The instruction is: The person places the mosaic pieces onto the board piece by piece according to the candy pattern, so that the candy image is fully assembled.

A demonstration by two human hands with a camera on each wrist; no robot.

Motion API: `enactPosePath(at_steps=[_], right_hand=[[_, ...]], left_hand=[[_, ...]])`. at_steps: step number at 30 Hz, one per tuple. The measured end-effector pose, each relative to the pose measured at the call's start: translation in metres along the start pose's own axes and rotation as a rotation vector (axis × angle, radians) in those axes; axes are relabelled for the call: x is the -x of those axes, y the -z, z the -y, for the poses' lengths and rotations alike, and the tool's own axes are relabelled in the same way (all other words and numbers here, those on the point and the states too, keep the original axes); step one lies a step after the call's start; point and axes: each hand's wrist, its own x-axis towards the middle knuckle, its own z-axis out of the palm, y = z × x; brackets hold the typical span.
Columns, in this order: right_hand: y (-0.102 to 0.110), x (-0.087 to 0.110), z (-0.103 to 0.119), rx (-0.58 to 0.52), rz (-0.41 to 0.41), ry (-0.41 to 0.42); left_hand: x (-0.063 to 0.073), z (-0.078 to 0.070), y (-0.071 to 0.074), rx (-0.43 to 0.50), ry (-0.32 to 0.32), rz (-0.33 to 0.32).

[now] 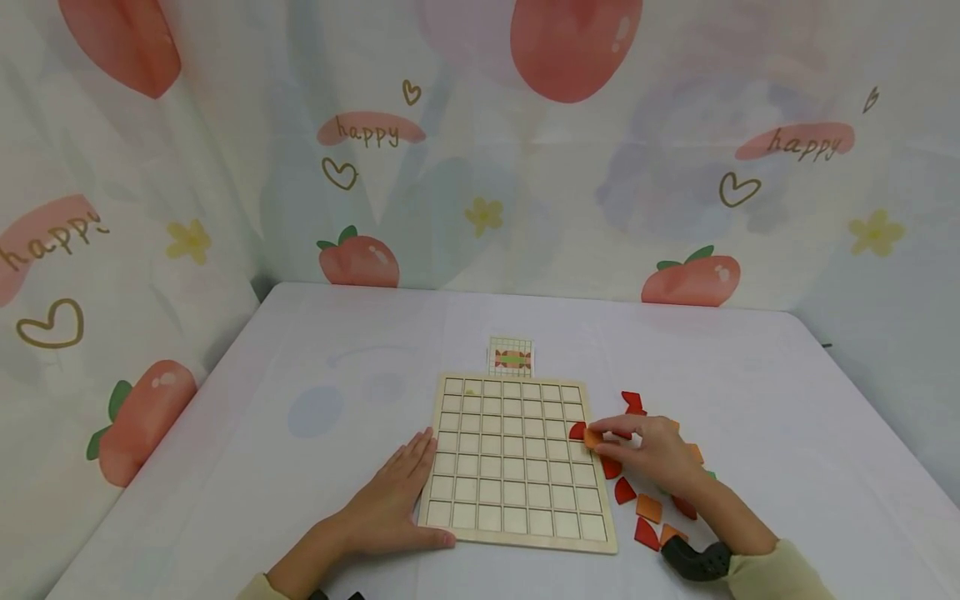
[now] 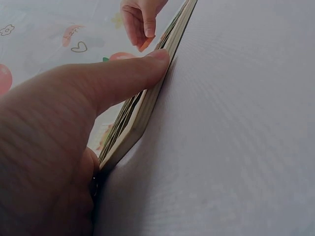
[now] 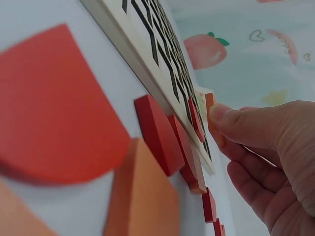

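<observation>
A wooden grid board lies on the table. My left hand rests against its near left corner, fingers straight along the left side and thumb on the front edge. Above the board's right edge, my right hand pinches an orange wooden tile between thumb and fingers; in the right wrist view the tile stands tilted on edge. A red quarter-round tile sits on the board at its right column, just left of the pinched tile.
Loose red tiles and orange tiles lie scattered right of the board, some partly under my right hand and forearm. A small pattern card with a red, orange and green design lies beyond the board's far edge. Printed cloth walls surround the table.
</observation>
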Motion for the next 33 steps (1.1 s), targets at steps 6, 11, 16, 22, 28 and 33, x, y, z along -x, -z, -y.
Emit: enactPosePath(at_steps=[6, 11, 16, 22, 28, 33], right_hand=[[-0.005, 0.001, 0.001, 0.037, 0.001, 0.042], [-0.01, 0.002, -0.004, 0.028, -0.002, 0.103], [-0.012, 0.003, -0.004, 0.03, -0.013, 0.161], [-0.012, 0.003, 0.001, 0.037, -0.006, 0.146], [-0.013, 0.003, 0.005, 0.038, 0.014, 0.114], [-0.013, 0.001, 0.007, 0.022, 0.027, 0.113]], left_hand=[[0.0, 0.0, 0.0, -0.005, 0.003, 0.005], [-0.001, 0.001, -0.001, -0.016, 0.012, 0.011], [-0.001, 0.001, -0.002, -0.015, 0.012, 0.011], [0.0, 0.001, -0.002, -0.018, 0.005, 0.003], [0.0, 0.0, 0.0, -0.018, 0.007, 0.006], [0.0, -0.001, 0.0, -0.014, 0.006, 0.008]])
